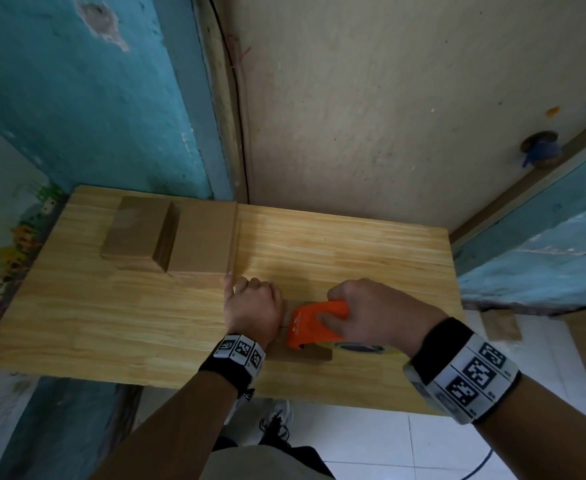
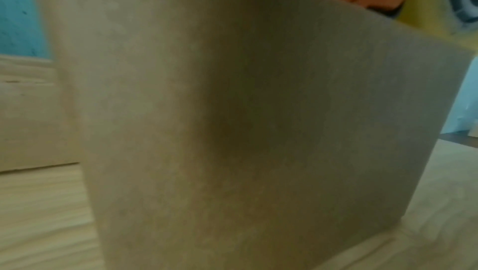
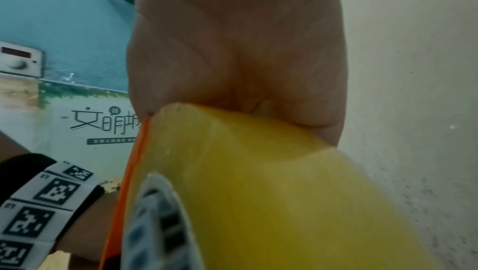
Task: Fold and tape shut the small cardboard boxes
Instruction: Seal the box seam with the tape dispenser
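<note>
Now the orange tape dispenser (image 1: 314, 323), its roll nearest, points far-left across the small cardboard box (image 2: 232, 131) near the wooden surface's (image 1: 76, 323) near edge; right hand (image 1: 371, 313) grips it, left hand (image 1: 253, 306) curls on the box. Teal and cream walls behind.

I see a wooden table (image 1: 111, 323) with a light grain, standing in the corner of a room. Behind it on the left is a turquoise wall (image 1: 76, 98) with a chipped patch of paint, and on the right a beige wall (image 1: 388, 116) with a black cable (image 1: 236, 98) running down along the corner. The floor (image 1: 371, 445) under the table has white tiles. In the right wrist view, I see a white control box (image 3: 19, 59) with a knob on the turquoise wall, and below it a poster (image 3: 85, 123) with Chinese characters.
</note>
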The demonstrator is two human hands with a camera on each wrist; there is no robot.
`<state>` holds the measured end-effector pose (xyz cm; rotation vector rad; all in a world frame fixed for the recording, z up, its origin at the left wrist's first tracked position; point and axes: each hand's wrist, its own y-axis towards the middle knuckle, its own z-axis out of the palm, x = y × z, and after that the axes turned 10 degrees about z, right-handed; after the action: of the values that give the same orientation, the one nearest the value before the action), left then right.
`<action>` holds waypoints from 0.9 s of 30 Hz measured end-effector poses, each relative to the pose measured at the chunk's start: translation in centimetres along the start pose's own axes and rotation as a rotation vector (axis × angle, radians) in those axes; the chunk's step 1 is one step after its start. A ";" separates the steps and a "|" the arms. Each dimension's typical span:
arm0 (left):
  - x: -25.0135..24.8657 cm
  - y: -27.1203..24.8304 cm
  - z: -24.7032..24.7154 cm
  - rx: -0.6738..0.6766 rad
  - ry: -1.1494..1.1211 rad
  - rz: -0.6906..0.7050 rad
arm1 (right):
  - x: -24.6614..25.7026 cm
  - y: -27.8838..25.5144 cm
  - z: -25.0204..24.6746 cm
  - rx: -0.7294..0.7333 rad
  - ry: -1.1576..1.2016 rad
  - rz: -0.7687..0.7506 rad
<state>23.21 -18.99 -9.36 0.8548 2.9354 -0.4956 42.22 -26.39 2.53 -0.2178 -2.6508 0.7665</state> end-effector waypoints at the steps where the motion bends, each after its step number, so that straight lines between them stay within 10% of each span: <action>1: 0.1 0.1 0.0 -0.004 -0.003 0.001 | -0.2 0.0 0.0 -0.003 0.017 -0.001; 27: 5.4 -1.7 -0.8 -0.101 0.094 -0.018 | -3.2 -1.2 3.1 -0.042 0.228 -0.044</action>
<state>17.82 -17.33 -8.83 0.8636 3.0254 -0.3123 43.91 -29.68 -0.20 -0.2416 -2.4494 0.6327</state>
